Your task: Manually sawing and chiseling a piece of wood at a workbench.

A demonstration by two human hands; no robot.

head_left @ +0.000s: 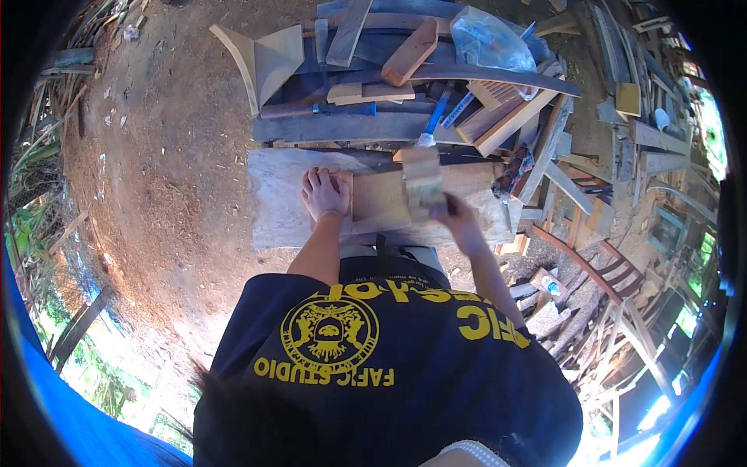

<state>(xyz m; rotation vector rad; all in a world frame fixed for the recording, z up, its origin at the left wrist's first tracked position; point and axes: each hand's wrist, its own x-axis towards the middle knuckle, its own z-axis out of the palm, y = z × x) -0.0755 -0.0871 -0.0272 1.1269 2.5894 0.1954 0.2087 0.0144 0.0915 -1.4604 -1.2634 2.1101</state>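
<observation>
A flat brown wooden board [381, 194] lies crosswise on a wide, pale plank bench top [272, 175] in front of me. My left hand [324, 194] rests flat at the board's left end, fingers stretched out and pressing down. Over the board's right part my right hand [459, 222] is closed on the near end of a pale, flat wooden piece [422, 175]. Both that piece and the right hand are smeared by motion, so its exact kind and any contact with the board are unclear.
Beyond the bench top, planks hold a blue-handled tool [438, 109], a reddish wood block [411, 53], a clear plastic bag [490, 43] and a curved wooden piece [241, 66]. Scrap wood and a brown slatted frame [599, 268] lie to the right. Dirt floor [171, 156] spreads left.
</observation>
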